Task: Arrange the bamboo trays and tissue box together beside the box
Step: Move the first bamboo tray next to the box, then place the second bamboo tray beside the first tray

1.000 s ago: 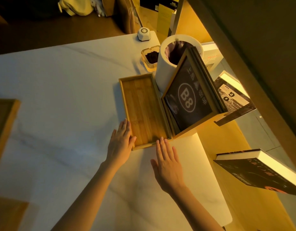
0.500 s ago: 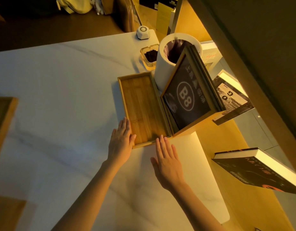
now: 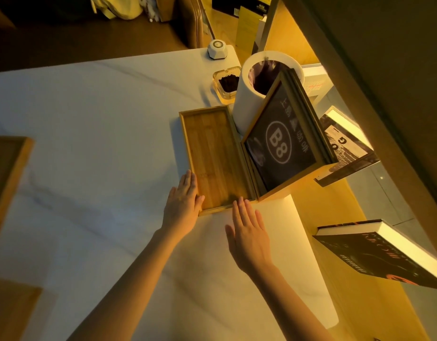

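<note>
I count two hands (image 3: 181, 205) (image 3: 249, 232), one bamboo tray (image 3: 212, 153), one framed B8 sign (image 3: 281, 143), one white bin (image 3: 247, 102), one glass ashtray (image 3: 227, 83), two books (image 3: 384, 252).

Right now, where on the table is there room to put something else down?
The big bare stretch of white table left of the bamboo tray is free, out to another wooden piece at the left edge. The far right corner is crowded: call button, ashtray, white bin and B8 box sit close together.
</note>
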